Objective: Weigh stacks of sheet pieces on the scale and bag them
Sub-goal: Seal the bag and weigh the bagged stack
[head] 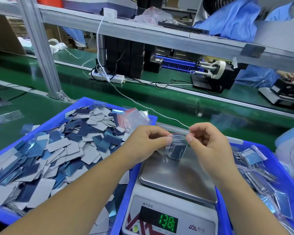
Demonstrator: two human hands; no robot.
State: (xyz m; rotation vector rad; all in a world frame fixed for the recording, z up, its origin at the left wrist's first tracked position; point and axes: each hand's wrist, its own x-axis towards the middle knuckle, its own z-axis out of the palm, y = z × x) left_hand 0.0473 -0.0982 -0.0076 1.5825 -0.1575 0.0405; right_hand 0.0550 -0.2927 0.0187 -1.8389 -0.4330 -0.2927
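The left hand (147, 139) and right hand (204, 141), fingers curled, pinch the red-striped mouth of a small clear zip bag (176, 146) that hangs between them, holding a stack of blue-grey sheet pieces just above the steel scale pan (173, 175) (display lit green). If the seal is pressed unevenly, pieces may slip out. Left of the hands sits a blue bin of loose pieces (58, 150); right, a blue bin of filled bags (255, 167).
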